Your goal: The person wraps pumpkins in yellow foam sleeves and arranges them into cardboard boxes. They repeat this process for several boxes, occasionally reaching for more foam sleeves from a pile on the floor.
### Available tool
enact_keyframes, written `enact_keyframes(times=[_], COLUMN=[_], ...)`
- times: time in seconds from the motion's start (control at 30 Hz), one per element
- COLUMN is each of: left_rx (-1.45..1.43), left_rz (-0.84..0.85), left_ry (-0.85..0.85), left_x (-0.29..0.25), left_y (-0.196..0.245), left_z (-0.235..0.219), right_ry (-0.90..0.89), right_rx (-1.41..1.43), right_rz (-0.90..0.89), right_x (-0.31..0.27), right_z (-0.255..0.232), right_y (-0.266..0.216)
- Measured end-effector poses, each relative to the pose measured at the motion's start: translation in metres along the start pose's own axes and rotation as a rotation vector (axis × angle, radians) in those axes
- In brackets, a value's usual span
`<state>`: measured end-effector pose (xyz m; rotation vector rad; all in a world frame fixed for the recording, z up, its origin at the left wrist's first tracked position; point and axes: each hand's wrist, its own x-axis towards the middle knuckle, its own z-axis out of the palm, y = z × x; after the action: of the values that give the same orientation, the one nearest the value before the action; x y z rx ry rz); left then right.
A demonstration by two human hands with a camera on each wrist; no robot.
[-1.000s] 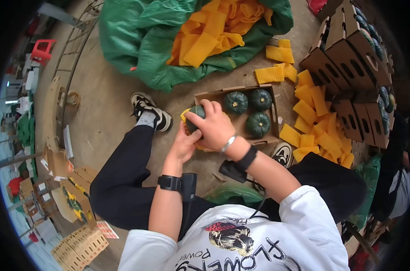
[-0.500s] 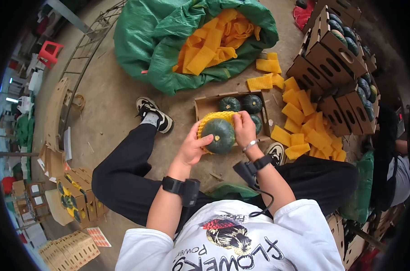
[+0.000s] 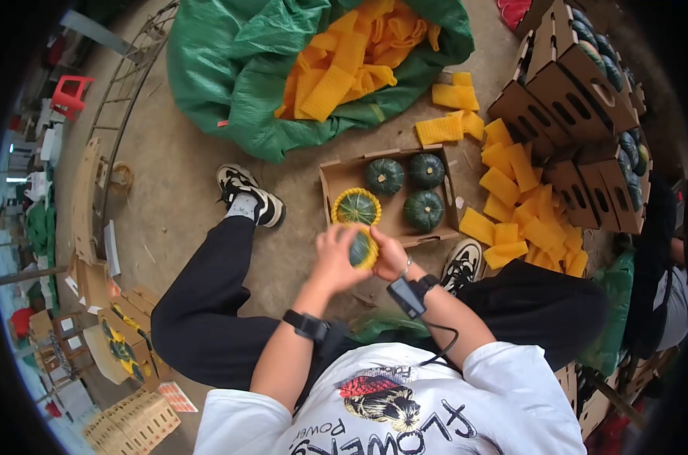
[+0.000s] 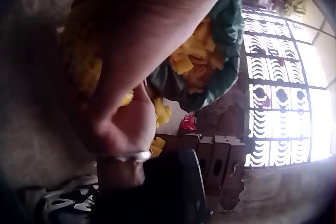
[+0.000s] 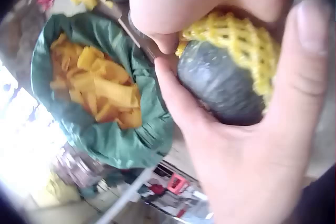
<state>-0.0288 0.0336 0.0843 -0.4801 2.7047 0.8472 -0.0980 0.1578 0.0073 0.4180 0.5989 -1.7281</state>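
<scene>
I am sitting on the concrete floor [image 3: 185,174], and both hands have the dark green squash [image 3: 359,249] between them just above my knees: my left hand [image 3: 335,256] curls round its left side and my right hand [image 3: 386,256] cups it from the right, fingers gripping the yellow foam net [image 5: 239,37] half over it. I judge I am mid-sleeving; next the net needs drawing fully round. Just beyond lies the cardboard tray [image 3: 336,173] with one netted squash [image 3: 357,206] and three bare ones. Loose nets [image 3: 526,208] lie scattered to the right before stacked boxes [image 3: 579,83]; farthest, a green sack [image 3: 230,68] full of nets.
</scene>
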Motion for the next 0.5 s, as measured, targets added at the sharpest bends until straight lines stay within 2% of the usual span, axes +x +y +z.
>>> enact_keyframes(times=[0.07, 0.1, 0.17, 0.2, 0.27, 0.3, 0.33, 0.37, 0.4, 0.43, 0.5], left_rx=[-0.442, -0.78, -1.148, -1.283, -1.407, -1.451, -1.452, -1.216, -0.979, -0.525, -0.297], left_rz=[-0.176, -0.126, -0.232, -0.257, -0.289, -0.293, -0.298, -0.225, -0.157, -0.118, -0.101], left_ry=[0.022, 0.008, -0.063, -0.069, 0.046, 0.116, 0.113, 0.153, 0.189, 0.279, 0.288], left_x=[0.033, 0.052, 0.069, 0.078, 0.099, 0.107, 0.121, 0.135, 0.143, 0.146, 0.15], left_y=[-0.036, -0.062, -0.059, -0.061, -0.067, -0.064, -0.07, -0.078, -0.083, -0.074, -0.056], left_z=[-0.014, -0.015, -0.043, -0.048, -0.048, -0.048, -0.04, -0.026, -0.015, -0.013, -0.006], right_ry=[-0.03, 0.002, 0.083, 0.085, 0.448, 0.449, 0.429, 0.402, 0.363, 0.355, 0.226], right_rx=[-0.233, -0.372, -1.07, -1.057, -2.149, -2.139, -2.165, -2.191, -2.21, -2.211, -2.184], right_rz=[0.046, 0.037, -0.001, 0.01, -0.086, -0.079, 0.066, 0.217, 0.247, 0.258, 0.285], right_x=[0.008, 0.022, 0.059, 0.066, 0.073, 0.075, 0.076, 0.077, 0.082, 0.079, 0.066], right_z=[0.012, 0.01, 0.013, 0.018, 0.038, 0.045, 0.05, 0.051, 0.042, 0.039, 0.033], right_y=[-0.031, -0.042, -0.067, -0.069, -0.075, -0.075, -0.074, -0.073, -0.069, -0.069, -0.07])
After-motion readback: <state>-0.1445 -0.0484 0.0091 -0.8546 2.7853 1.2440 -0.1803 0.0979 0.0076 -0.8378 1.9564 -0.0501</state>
